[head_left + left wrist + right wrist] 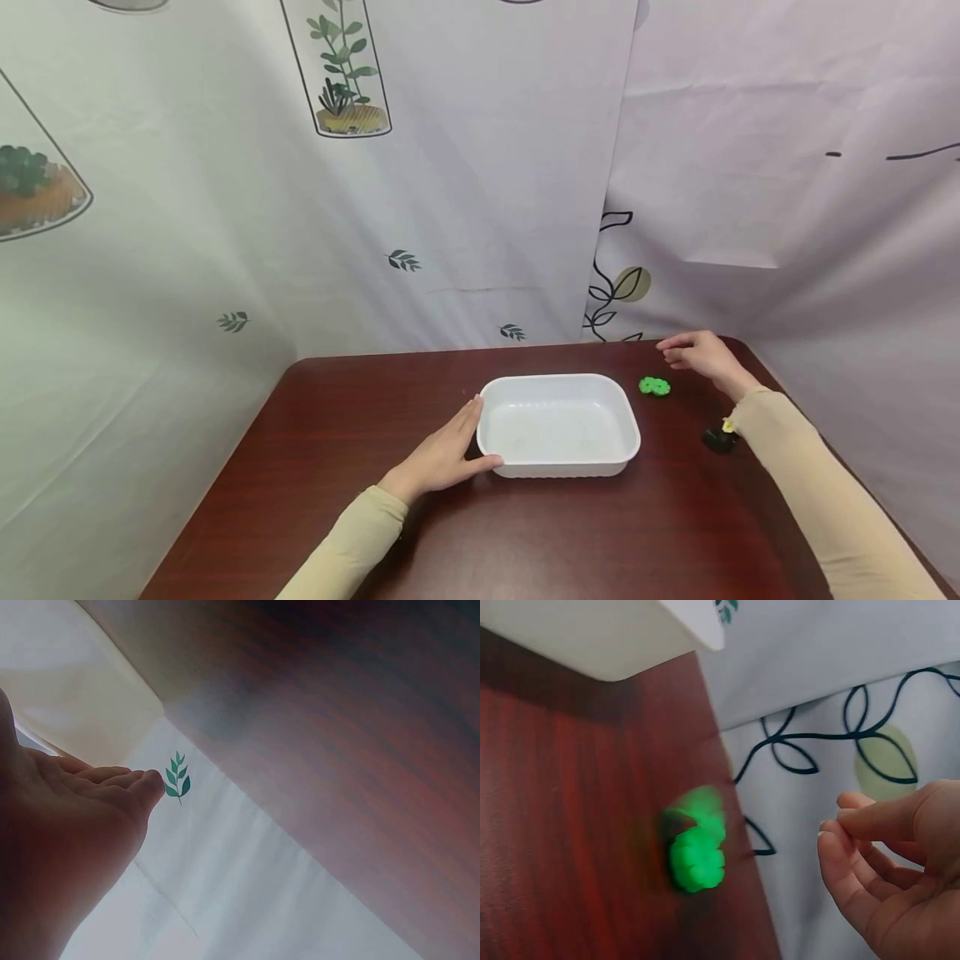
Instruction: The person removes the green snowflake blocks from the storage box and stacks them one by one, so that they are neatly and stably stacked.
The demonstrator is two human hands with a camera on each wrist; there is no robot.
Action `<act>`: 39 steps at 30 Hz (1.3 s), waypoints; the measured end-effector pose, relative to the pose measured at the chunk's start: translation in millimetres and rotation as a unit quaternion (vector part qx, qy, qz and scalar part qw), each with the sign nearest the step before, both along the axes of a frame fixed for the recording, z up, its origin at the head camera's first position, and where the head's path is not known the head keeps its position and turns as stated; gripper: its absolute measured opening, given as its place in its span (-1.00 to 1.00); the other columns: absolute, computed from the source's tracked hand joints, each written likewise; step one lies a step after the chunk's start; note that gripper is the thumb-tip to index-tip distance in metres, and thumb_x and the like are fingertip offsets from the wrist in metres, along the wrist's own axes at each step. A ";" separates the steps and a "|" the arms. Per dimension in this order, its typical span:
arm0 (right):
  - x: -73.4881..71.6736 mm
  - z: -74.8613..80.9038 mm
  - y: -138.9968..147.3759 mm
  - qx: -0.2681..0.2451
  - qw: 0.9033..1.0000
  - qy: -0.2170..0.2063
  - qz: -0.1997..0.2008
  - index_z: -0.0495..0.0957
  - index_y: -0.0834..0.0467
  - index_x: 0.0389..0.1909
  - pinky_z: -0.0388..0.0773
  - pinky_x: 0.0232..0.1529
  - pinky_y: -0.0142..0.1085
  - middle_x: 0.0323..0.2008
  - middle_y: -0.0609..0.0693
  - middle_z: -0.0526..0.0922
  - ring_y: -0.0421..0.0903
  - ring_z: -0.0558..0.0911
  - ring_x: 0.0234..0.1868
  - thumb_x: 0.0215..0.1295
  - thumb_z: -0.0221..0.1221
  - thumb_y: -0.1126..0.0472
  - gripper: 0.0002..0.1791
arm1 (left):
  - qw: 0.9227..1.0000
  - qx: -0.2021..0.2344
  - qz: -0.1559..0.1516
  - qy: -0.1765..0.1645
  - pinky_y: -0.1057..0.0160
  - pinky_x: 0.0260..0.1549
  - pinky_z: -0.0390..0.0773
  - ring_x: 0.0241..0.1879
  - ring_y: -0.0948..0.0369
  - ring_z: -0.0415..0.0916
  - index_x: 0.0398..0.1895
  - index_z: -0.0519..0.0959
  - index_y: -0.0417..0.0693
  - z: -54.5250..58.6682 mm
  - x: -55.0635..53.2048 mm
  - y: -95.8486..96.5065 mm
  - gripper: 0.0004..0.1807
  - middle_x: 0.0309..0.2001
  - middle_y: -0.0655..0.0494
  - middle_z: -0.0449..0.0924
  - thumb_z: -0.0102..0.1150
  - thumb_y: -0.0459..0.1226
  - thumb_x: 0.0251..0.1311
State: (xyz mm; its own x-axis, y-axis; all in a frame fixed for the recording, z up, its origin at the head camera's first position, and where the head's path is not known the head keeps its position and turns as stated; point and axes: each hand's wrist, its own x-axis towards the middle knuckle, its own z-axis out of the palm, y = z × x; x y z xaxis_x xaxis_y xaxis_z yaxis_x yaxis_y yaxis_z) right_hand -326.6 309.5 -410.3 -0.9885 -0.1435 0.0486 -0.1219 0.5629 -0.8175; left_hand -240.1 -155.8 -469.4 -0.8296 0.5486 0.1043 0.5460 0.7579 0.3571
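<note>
A white rectangular dish (558, 433) stands on the dark red-brown table. Along its left wall lies my left hand (442, 454), fingers extended at the upper corner and thumb at the near one; the left wrist view shows the hand (82, 817) but not the dish. Two joined bright green flower-shaped pieces (655, 386) lie right of the dish, blurred in the right wrist view. Just beyond and to the right of them, my right hand (701, 354) hovers above the table's back edge. Its fingers are loosely bent with the thumb close to them, and nothing shows between them (892, 862).
A small black object (720, 439) with a yellow flower-like piece (728, 425) sits beside the right sleeve, which partly covers it. A pale patterned cloth (480, 208) hangs behind the table and along both sides. The table surface (555, 542) extends in front of the dish.
</note>
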 end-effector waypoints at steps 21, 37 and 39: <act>20.6 -27.9 -1.3 0.085 0.996 -0.010 -0.002 0.64 0.43 -0.07 0.67 -0.17 -0.04 -0.19 0.23 0.72 0.12 0.72 -0.25 0.36 0.26 0.23 -0.69 | 1.000 0.003 -0.004 -0.006 0.04 0.43 0.17 0.57 0.10 -0.09 0.62 -0.13 -0.22 -0.4 -0.6 2.5 0.16 0.61 -0.11 -0.10 0.07 0.35 0.27; 35.3 -59.0 -21.4 0.176 0.984 0.011 0.012 0.66 0.39 -0.15 0.54 -0.27 -0.15 -0.27 0.15 0.69 0.03 0.58 -0.27 0.14 0.45 0.10 -0.56 | 1.000 0.007 -0.001 -0.003 0.03 0.42 0.18 0.57 0.09 -0.09 0.62 -0.13 -0.21 -2.4 0.8 -0.7 0.16 0.61 -0.10 -0.09 0.06 0.36 0.27; 34.8 -57.1 -22.3 0.179 0.984 0.017 0.009 0.65 0.41 -0.15 0.55 -0.25 -0.12 -0.27 0.18 0.69 0.05 0.59 -0.26 0.13 0.46 0.10 -0.54 | 1.000 0.008 -0.001 -0.001 0.03 0.43 0.17 0.57 0.09 -0.10 0.62 -0.13 -0.21 -1.6 0.2 -0.1 0.16 0.61 -0.10 -0.09 0.07 0.35 0.27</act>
State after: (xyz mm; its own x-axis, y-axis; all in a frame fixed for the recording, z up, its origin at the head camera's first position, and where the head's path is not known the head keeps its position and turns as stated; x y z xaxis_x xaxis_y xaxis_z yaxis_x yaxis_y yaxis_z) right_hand -291.8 287.2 -467.5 -0.9841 -0.1759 0.0247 -0.1592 0.8118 -0.5618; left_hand -239.9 -155.9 -471.0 -0.8291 0.5479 0.1112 0.5462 0.7515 0.3701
